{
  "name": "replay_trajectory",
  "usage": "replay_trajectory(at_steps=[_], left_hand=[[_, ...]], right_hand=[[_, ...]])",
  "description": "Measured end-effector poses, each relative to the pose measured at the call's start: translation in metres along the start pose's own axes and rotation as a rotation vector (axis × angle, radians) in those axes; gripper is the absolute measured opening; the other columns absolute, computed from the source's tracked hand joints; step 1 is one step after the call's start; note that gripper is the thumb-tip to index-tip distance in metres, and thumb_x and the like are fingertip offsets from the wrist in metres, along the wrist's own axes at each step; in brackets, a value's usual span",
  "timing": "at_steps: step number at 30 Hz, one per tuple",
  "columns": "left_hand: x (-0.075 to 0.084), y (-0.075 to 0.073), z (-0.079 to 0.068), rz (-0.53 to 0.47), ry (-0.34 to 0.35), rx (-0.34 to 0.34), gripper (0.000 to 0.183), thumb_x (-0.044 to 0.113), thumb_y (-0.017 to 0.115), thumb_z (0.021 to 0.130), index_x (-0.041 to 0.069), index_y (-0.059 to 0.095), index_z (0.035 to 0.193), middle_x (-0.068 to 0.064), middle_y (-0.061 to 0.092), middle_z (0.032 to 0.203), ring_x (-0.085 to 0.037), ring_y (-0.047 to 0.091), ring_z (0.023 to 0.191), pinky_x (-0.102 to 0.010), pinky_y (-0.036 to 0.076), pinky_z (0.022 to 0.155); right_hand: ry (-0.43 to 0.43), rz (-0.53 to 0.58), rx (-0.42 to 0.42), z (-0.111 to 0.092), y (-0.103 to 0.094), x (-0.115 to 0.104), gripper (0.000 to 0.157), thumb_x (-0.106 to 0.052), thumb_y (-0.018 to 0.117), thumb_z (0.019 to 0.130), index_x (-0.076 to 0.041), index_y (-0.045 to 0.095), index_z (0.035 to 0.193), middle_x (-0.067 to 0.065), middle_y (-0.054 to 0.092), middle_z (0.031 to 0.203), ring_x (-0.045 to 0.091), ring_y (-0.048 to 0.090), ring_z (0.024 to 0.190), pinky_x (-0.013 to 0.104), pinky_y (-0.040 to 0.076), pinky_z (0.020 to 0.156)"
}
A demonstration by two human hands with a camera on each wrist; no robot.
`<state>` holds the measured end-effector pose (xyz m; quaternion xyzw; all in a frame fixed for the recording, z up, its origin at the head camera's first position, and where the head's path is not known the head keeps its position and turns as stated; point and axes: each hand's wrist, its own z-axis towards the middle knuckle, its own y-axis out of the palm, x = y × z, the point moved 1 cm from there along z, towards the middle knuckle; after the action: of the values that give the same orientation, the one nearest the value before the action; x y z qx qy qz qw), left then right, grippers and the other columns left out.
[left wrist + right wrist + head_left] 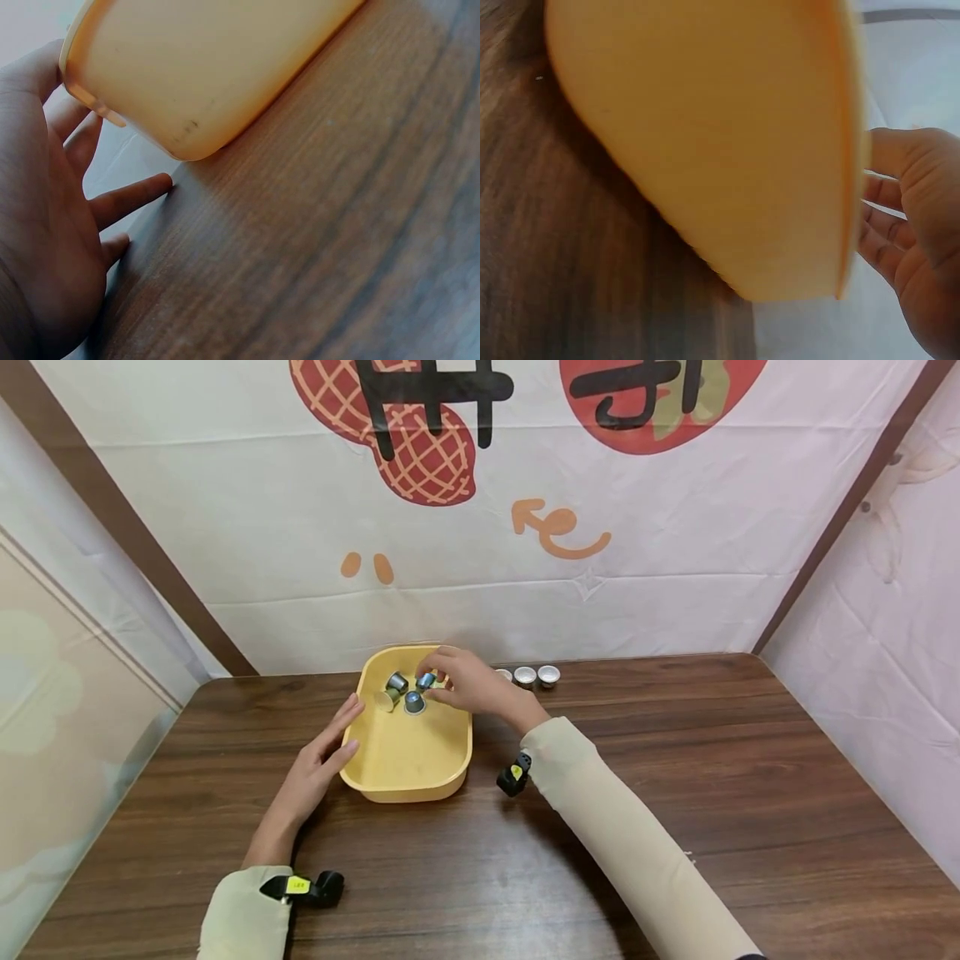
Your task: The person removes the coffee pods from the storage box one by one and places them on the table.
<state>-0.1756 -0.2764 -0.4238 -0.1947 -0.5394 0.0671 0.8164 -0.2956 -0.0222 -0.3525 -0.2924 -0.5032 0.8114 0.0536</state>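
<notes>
A yellow plastic basin (408,795) stands on the table, with several small coffee capsules in its far half. Over its right rim reaches my right hand (476,683), whose thumb and fingers pinch a blue coffee capsule (425,681). Close by lie another blue capsule (414,702), a dark grey-blue one (397,682) and a pale gold-green one (387,699). My left hand (318,768) rests on the basin's left rim, fingers fairly straight. In the left wrist view, its thumb touches the rim and its other fingers spread apart. The basin wall (705,150) hides the right fingertips in the right wrist view.
Several silver-topped capsules (548,676) stand in a row at the table's back edge, right of the basin, partly behind the right hand. The brown wooden table (675,793) ends at a white printed cloth (637,618). Both sleeves carry black wrist cameras.
</notes>
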Motion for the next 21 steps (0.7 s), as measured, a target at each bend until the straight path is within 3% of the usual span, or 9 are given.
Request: replay_trajectory(at_steps=[9,21], left_hand=[[0.001,0.0,0.002,-0.005,-0.007,0.003,0.048,0.009,0.048,0.101,0.01,0.038,0.148,-0.001,0.02,0.158,-0.016,0.013,0.144,-0.012,0.019,0.105],[0.0,0.0,0.001,0.012,-0.029,0.002,0.048,0.011,0.047,0.101,0.011,0.037,0.148,0.004,0.02,0.158,-0.015,0.014,0.144,-0.011,0.018,0.105]], right_hand=[[0.013,-0.096,-0.153,0.01,0.013,-0.004,0.03,-0.016,0.069,0.09,-0.008,0.063,0.118,0.008,0.059,0.117,0.022,0.056,0.102,0.026,0.044,0.084],[0.028,-0.216,-0.26,0.021,0.024,-0.004,0.034,-0.018,0.072,0.087,-0.012,0.065,0.119,0.005,0.057,0.117,0.015,0.055,0.1,0.026,0.043,0.088]])
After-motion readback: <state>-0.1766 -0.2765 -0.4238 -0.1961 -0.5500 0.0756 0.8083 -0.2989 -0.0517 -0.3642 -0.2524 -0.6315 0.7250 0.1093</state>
